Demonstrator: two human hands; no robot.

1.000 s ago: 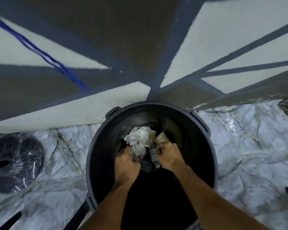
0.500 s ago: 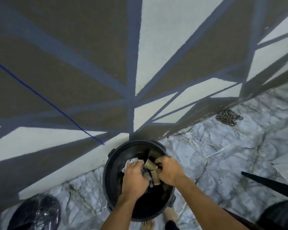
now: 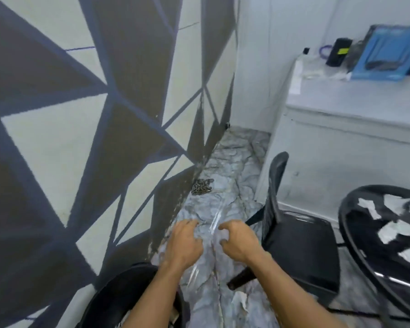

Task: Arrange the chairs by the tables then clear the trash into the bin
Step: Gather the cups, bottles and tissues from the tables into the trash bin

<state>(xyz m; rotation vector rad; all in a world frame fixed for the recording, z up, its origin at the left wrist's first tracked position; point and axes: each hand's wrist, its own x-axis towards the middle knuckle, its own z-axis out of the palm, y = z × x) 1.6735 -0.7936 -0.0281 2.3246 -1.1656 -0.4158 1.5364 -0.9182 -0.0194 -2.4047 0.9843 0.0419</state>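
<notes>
The black round bin (image 3: 109, 301) stands at the bottom left against the patterned wall, partly hidden by my left forearm. My left hand (image 3: 184, 242) and my right hand (image 3: 238, 240) hover side by side above the marble floor, past the bin, fingers loosely curled and holding nothing. A black chair (image 3: 294, 242) stands just right of my right hand. At the right edge a round black table (image 3: 355, 235) carries torn white paper scraps (image 3: 398, 229). A white paper scrap (image 3: 240, 301) lies on the floor near the chair's leg.
A coiled metal chain (image 3: 202, 186) lies on the floor by the wall. A white counter (image 3: 355, 129) at the back right holds a blue box (image 3: 386, 53) and a dark device (image 3: 339, 52). The geometric painted wall (image 3: 81, 138) runs along the left.
My hands have come up out of the bin and let go of the paper and cups. The view has swung up and right, so the chair, table and counter now show.
</notes>
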